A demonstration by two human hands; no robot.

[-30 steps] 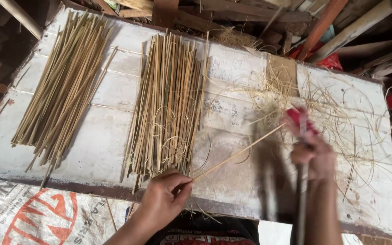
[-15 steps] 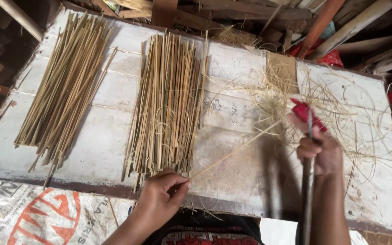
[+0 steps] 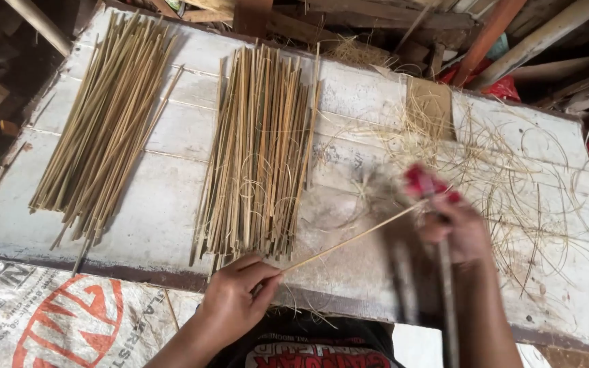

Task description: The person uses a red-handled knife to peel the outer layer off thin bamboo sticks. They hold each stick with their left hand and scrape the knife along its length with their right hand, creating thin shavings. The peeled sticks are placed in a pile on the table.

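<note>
A white-painted plank board (image 3: pixel 172 146) carries two bundles of split bamboo sticks: one bundle (image 3: pixel 103 123) lies toward its far left corner, slanting, and a second bundle (image 3: pixel 260 150) lies near the middle, reaching from the far edge to the near edge. Thin curled shavings (image 3: pixel 512 177) are strewn over the board's right half. A printed woven sack (image 3: pixel 49 320) lies below the near left edge. Timber offcuts (image 3: pixel 512 34) crowd beyond the far edge.

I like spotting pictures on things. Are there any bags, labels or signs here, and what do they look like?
Woven sack: lower left, below the white table edge; whitish, with a big red-orange round emblem and grey lettering.
Shirt print: bottom centre, red and white on black.
</note>
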